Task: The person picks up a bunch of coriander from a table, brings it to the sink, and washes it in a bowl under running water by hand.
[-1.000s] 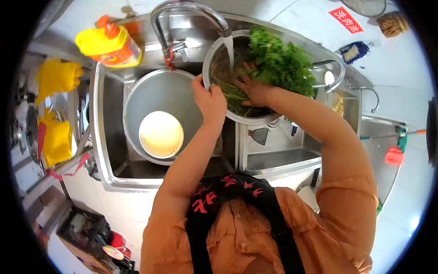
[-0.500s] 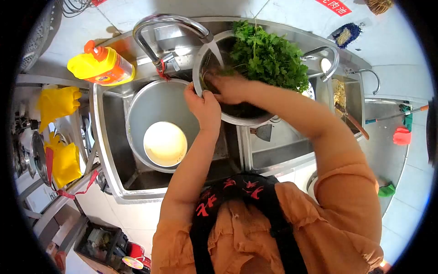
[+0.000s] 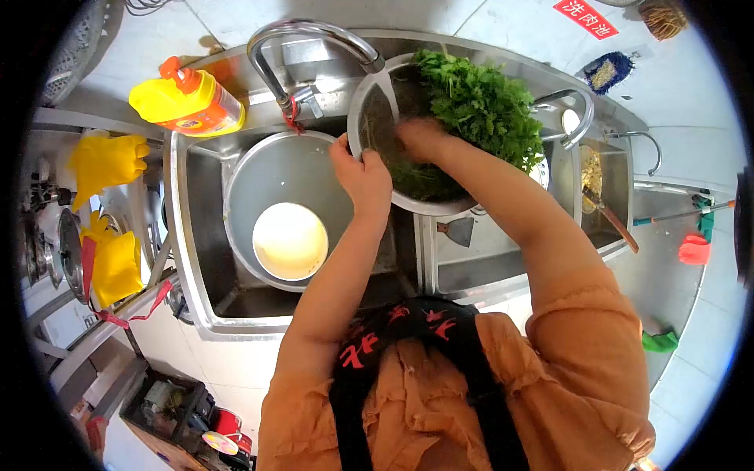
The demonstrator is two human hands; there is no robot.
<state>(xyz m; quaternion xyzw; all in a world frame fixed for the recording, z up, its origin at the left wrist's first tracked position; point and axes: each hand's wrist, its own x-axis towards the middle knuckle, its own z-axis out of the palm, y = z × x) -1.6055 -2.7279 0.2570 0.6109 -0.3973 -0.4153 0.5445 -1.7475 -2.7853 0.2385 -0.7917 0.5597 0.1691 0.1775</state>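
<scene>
A metal basin [image 3: 444, 208] rests over the divider between two sink bays, with leafy green herbs [image 3: 491, 106] like coriander heaped over its far right side. My left hand [image 3: 364, 179] grips the basin's left rim, thumb and fingers closed on it. Inside the basin is my right hand [image 3: 424, 140], by the herb stems; its fingers are blurred and partly hidden, so a hold on anything cannot be made out. Water [image 3: 389, 93] runs from the curved faucet [image 3: 318, 29] into the basin, just left of my right hand.
In the left sink bay a large round tub [image 3: 239, 220] of water holds a white bowl [image 3: 290, 242]. A yellow pump bottle [image 3: 192, 102] stands on the sink's back ledge. A scraper [image 3: 458, 231] lies right of the divider. Yellow gloves [image 3: 110, 166] hang at left.
My right hand has shifted within the basin, and more of the basin's inside and the stems shows. My left hand stays on the rim. The whole view has shifted slightly.
</scene>
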